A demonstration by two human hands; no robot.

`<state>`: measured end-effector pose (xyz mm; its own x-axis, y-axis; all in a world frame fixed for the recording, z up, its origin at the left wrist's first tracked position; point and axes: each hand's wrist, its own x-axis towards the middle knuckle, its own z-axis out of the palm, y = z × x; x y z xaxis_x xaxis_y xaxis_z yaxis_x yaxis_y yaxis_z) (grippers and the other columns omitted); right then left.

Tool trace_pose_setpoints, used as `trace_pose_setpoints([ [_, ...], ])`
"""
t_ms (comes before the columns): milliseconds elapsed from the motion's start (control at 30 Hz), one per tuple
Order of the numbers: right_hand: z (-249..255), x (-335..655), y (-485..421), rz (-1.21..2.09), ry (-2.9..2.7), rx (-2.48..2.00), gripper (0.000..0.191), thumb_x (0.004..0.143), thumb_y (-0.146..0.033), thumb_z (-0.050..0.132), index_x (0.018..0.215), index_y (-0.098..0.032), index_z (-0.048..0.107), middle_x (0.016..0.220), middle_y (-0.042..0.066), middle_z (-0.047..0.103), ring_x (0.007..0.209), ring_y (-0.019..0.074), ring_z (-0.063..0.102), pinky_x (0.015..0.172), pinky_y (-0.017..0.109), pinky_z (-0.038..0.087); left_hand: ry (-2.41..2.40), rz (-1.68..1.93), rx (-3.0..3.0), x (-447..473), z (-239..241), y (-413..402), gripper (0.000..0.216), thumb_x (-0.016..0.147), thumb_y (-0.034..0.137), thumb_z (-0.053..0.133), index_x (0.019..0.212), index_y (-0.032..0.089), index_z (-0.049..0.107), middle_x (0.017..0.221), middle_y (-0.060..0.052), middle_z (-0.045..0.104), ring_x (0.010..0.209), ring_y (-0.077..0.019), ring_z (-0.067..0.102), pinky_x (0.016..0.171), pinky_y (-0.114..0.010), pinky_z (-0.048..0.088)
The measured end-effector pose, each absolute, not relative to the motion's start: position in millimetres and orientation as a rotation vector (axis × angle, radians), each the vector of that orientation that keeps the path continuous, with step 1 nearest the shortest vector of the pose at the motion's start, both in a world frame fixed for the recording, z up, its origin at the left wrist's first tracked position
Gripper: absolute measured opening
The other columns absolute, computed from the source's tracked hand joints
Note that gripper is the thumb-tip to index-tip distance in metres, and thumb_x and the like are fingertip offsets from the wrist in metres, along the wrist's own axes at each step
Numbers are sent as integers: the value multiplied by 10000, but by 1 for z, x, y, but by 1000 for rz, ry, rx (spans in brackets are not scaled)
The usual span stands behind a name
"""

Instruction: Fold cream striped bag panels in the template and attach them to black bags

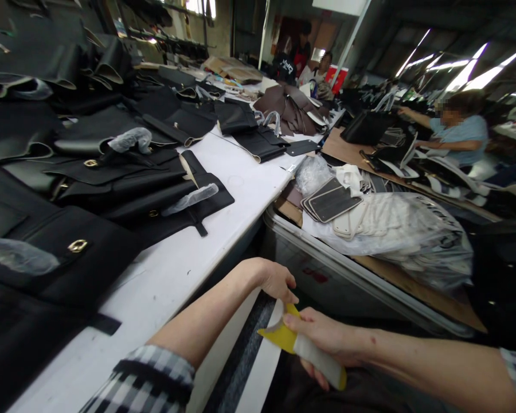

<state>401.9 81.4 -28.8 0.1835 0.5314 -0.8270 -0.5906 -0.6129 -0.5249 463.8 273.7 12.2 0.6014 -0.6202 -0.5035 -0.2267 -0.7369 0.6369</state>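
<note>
My right hand (322,338) is closed around a curved yellow-and-white piece (313,355), thumb on top; its exact kind does not show. Just above its upper end, my left hand (277,281) bends down from the wrist with its fingers curled. The left fingertips come close to the yellow end, and what lies between them is hidden. Beneath both hands is a long dark strip with a speckled surface (236,361), flanked by pale strips. My lap in dark cloth is below my right hand.
Black leather bag pieces (90,246) with gold clasps and plastic-wrapped parts cover much of the white table (184,275) at left. At right, a clear plastic bag (413,235) and stacked dark panels (333,201) lie on cardboard. A person in blue (460,137) works farther right.
</note>
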Motion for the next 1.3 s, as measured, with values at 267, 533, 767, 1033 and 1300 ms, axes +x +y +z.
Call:
trace_pose_setpoints([
  [267,-27,378,90,1560,178,-1490,582,965,-639,181,781,-175,481,425,34,534,321,180,516,337,307,497,-169,-428,2572,414,24,293,600,861,621,457,1231,171,600,1400,-133,522,1278,-325,484,1074,-436,372],
  [533,-20,364,96,1561,271,-1425,638,925,-726,149,844,-186,480,488,4,529,343,147,494,333,277,486,276,-217,2528,364,16,288,755,862,580,495,1449,120,375,1529,-173,351,1365,-308,404,1122,-407,335],
  [767,-32,339,55,1282,50,-1517,632,807,-778,463,721,-156,543,465,7,513,342,118,459,351,232,406,492,-119,2416,334,0,306,643,936,522,370,1424,103,389,1476,-146,454,1354,-247,434,1112,-340,356],
  [1033,-49,391,67,638,15,-1676,495,761,-672,580,738,-179,548,522,-49,425,442,97,388,442,238,349,407,-254,2255,335,-15,316,540,963,494,295,1310,184,570,1344,-38,609,1236,-218,556,1073,-334,410],
  [1300,-65,399,85,611,-163,-1625,578,794,-610,631,1140,-148,639,1182,115,660,1172,276,560,1047,372,401,414,-344,2055,341,-26,322,548,950,524,351,1316,180,572,1336,-33,615,1230,-244,556,1079,-345,393],
])
